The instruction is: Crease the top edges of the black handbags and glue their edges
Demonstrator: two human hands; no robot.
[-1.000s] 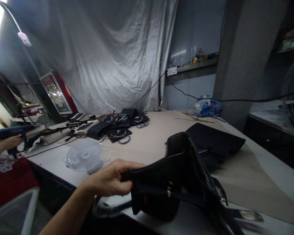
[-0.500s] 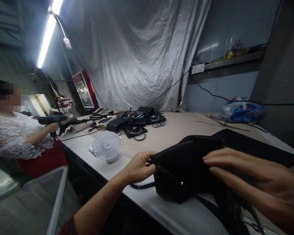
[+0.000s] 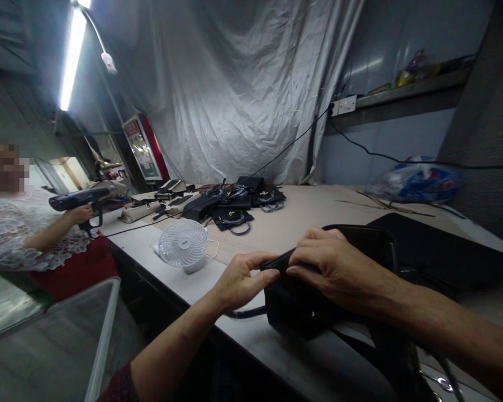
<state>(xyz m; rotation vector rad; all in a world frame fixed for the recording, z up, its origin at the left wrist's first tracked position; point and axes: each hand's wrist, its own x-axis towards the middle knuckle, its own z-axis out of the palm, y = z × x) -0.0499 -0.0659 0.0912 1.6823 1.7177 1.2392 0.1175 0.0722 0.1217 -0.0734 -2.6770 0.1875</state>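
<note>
A black handbag [image 3: 293, 304] is held up over the near edge of the table, its open top rim toward me. My left hand [image 3: 245, 282] pinches the rim at the bag's left corner, thumb on the near side. Close beside it, my right hand [image 3: 327, 262] grips the same rim, with fingers over the edge and thumb in front. One small shiny metal stud shows on the bag's side. A dark strap and a metal ring [image 3: 444, 384] hang below my right forearm. The bag's inside is mostly hidden by my right hand.
A white fan [image 3: 183, 244] stands left of the bag. Behind it lies a pile of black bags [image 3: 235, 204]. A flat black panel [image 3: 444, 251] lies at right. At left, a person holds a heat gun [image 3: 81, 198] beside a clear plastic bin [image 3: 103, 329].
My right hand has moved left along the bag and closed on its rim near my left hand. The left hand keeps its hold. The co-worker's heat gun has shifted left.
</note>
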